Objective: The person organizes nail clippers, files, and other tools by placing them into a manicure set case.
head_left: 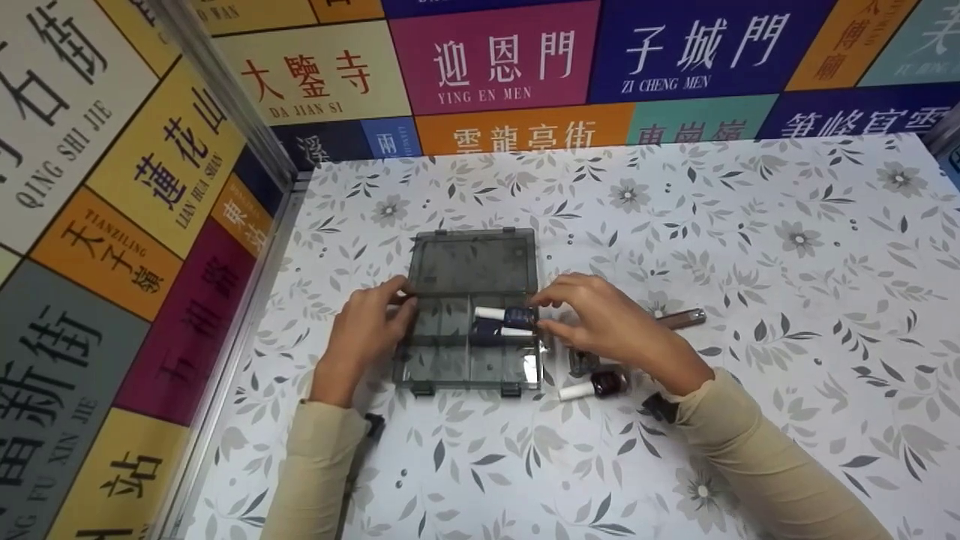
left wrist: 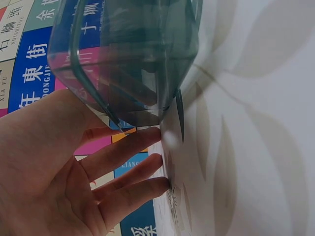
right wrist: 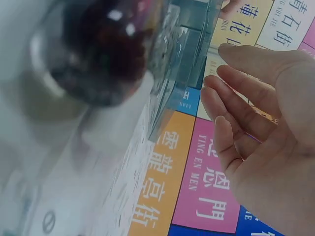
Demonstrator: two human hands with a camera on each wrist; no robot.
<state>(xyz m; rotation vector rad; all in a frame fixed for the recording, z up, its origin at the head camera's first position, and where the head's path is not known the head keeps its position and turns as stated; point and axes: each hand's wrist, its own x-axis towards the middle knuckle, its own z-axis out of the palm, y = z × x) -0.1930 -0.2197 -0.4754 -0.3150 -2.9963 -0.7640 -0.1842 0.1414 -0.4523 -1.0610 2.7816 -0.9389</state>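
A translucent grey compartment box lies on the table with its lid folded back. Two dark blue nail polish bottles with white caps lie in its upper right part. My left hand rests against the box's left side; in the left wrist view its fingers are extended beside the box corner. At the right edge of the box is my right hand, fingers loosely bent. Nothing shows between those fingers in the right wrist view. Near that wrist lies a dark red nail polish bottle.
A slim brownish tube lies beyond the right forearm. A small dark item, partly hidden, sits beside the red bottle. Colourful sign panels border the back and left of the flower-patterned table.
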